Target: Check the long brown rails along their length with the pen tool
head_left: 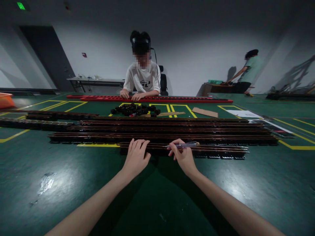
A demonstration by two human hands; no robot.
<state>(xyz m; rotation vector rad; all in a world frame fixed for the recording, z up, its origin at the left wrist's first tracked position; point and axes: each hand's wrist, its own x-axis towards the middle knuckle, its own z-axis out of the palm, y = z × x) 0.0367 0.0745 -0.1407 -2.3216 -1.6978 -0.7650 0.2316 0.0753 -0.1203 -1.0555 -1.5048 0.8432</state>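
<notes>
Several long dark rails [157,129] lie side by side across the green floor in front of me. My left hand [136,157] rests flat on the nearest rail [216,151], fingers stretched out together. My right hand [181,154] is closed on a screwdriver with a clear handle [188,144], held sideways over the same rail, its tip pointing left.
A pile of small black parts [134,109] and wooden sticks [169,114] lies beyond the rails. A person in a white shirt [142,78] sits opposite, hands on a long red rail [152,98]. Another person [248,70] stands at a desk far right. Yellow lines mark the floor.
</notes>
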